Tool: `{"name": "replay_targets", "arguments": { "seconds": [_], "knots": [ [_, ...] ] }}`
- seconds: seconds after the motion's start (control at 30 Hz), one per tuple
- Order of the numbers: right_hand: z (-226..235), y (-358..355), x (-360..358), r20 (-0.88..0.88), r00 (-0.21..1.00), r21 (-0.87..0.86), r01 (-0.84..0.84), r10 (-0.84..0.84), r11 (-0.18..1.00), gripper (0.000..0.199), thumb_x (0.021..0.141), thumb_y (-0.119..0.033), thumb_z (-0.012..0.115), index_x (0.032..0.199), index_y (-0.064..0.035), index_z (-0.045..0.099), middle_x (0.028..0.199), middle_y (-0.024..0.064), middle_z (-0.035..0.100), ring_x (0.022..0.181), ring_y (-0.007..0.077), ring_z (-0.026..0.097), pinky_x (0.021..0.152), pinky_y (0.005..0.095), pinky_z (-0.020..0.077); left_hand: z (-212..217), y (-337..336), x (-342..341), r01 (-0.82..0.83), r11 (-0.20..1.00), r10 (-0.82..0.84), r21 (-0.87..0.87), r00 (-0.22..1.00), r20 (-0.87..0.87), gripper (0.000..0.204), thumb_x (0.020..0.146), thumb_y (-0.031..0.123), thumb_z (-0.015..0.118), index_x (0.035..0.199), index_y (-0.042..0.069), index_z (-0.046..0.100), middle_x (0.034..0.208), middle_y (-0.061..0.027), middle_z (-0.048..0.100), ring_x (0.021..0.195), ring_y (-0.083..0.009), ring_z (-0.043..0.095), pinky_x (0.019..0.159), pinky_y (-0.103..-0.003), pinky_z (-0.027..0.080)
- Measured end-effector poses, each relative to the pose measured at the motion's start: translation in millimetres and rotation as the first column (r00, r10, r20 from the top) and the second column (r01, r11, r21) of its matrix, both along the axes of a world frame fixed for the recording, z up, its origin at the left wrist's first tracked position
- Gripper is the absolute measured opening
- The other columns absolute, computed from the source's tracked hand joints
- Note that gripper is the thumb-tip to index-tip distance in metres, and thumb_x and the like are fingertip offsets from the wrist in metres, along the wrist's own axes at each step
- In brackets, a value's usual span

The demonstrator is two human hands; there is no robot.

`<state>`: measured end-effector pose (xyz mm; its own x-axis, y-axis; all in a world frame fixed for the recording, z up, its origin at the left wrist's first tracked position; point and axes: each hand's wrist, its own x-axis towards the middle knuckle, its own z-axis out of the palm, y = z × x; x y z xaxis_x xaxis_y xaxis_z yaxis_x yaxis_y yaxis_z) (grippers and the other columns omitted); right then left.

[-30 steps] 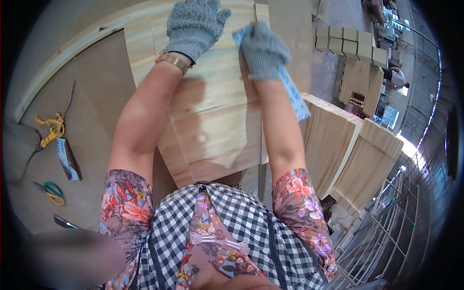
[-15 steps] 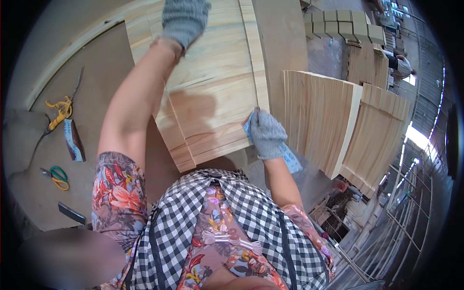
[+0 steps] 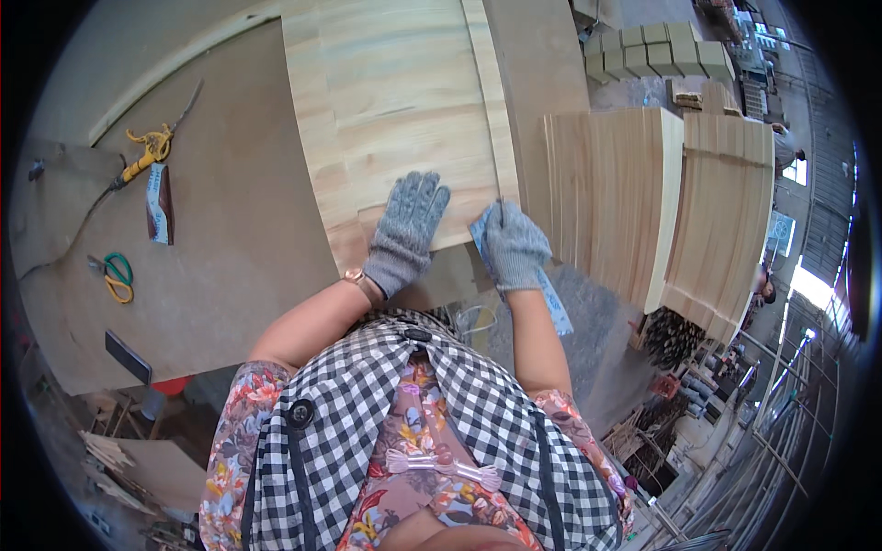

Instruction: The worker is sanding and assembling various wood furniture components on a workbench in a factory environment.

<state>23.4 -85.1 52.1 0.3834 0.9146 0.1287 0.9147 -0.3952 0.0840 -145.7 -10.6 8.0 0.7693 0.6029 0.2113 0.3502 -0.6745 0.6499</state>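
Both hands wear grey knit gloves. The left hand (image 3: pixel 405 231) lies open, palm flat on the near end of a pale wood veneer sheet (image 3: pixel 395 101) spread over the tabletop (image 3: pixel 230 230). The right hand (image 3: pixel 512 246) is closed around a blue-handled cutting tool (image 3: pixel 551 303) at the sheet's near right edge. A stack of veneer strips (image 3: pixel 611 197) stands just right. Scissors (image 3: pixel 115 275) lie far left.

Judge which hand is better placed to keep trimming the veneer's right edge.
Right, probably: the right hand sits at the veneer sheet edge gripping a blade-like tool, while the left hand lies flat, pinning the sheet.
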Motion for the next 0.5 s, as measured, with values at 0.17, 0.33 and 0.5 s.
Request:
{"name": "replay_targets", "arguments": {
  "seconds": [0.17,0.33,0.5],
  "knots": [
    [13.2,7.9,13.8,-0.084,0.993,-0.045,0.075,-0.078,0.996,0.025,0.085,-0.031,0.050,0.075,-0.0095,0.055,0.069,0.0144,0.059,0.064,0.0321,0.060,0.055,0.0437,0.0467,8.2,15.0,21.8,-0.010,0.998,0.010,0.058,1.000,0.001,0.086,0.059,0.017,0.068,0.135,0.001,0.031,0.141,-0.0227,0.025,0.131,-0.0398,0.022,0.110,-0.048,0.015],
    [33.7,58.8,63.3,0.056,0.998,0.209,-0.011,-0.001,0.978,0.022,0.080,-0.031,0.052,0.083,-0.0094,0.056,0.073,0.0136,0.061,0.068,0.0328,0.060,0.059,0.0431,0.0479,34.6,-65.8,38.8,0.035,0.972,-0.016,0.231,0.996,-0.087,0.088,0.061,0.023,0.070,0.136,0.002,0.029,0.142,-0.0221,0.024,0.132,-0.0388,0.021,0.110,-0.047,0.014],
    [101.7,-137.6,47.7,-0.057,0.997,0.127,0.060,-0.053,0.990,0.024,0.081,-0.032,0.051,0.084,-0.0092,0.058,0.075,0.0155,0.062,0.071,0.0328,0.061,0.064,0.0446,0.0485,93.7,-229.6,32.0,-0.015,0.947,0.043,0.320,0.996,-0.083,0.087,0.063,0.025,0.071,0.136,0.003,0.029,0.142,-0.0205,0.024,0.133,-0.0373,0.020,0.111,-0.046,0.013]
  ]
}}
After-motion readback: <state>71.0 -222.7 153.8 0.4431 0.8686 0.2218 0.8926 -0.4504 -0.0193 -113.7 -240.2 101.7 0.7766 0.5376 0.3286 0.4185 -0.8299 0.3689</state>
